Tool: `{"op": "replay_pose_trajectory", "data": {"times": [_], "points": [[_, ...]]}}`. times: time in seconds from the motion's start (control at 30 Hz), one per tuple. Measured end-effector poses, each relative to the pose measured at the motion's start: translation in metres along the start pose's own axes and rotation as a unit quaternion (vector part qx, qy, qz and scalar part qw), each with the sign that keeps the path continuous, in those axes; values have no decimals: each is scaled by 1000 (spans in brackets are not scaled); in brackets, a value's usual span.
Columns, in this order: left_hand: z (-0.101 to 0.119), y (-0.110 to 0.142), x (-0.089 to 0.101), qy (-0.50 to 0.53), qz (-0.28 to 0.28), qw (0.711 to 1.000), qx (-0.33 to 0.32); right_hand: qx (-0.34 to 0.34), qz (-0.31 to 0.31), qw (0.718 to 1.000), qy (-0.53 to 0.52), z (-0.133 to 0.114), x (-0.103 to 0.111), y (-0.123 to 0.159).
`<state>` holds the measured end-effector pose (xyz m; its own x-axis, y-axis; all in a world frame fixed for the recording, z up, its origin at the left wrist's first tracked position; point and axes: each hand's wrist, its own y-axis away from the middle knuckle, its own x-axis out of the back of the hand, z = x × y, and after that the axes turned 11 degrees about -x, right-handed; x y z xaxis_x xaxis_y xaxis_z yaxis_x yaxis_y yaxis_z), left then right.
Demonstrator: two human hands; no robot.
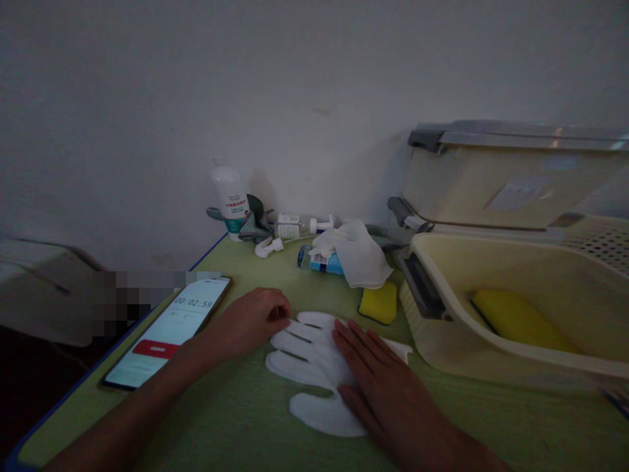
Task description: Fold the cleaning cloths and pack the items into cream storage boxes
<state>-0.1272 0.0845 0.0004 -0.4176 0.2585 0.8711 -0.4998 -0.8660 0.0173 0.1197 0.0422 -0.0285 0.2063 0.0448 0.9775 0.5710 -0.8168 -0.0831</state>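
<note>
A white glove [314,360] lies spread on the green tabletop, its fingers pointing left. With fingertips pinched together, my left hand [258,321] holds the end of one upper glove finger. My right hand [378,373] rests flat over the palm and cuff side of the glove, fingers stretched out, covering part of it. Just beyond the glove is a yellow sponge [378,303], and a crumpled white cloth [363,252] drapes over a blue-labelled bottle [327,262].
A phone [162,334] showing a timer lies left of my left arm. At the right stands an open cream box [417,288] holding another yellow sponge [521,321]. Along the wall are a white bottle [228,187], a clear pump bottle [289,226] and a grey patterned cloth [258,223].
</note>
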Motion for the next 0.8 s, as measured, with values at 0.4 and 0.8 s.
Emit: {"op": "replay_pose_trajectory", "data": {"times": [0.4, 0.8], "points": [[3, -2, 0, -21, 22, 1000, 9, 22, 7, 1000, 13, 2, -3, -1], [-6, -1, -3, -2, 12, 999, 43, 17, -3, 1000, 13, -1, 1, -2]]}}
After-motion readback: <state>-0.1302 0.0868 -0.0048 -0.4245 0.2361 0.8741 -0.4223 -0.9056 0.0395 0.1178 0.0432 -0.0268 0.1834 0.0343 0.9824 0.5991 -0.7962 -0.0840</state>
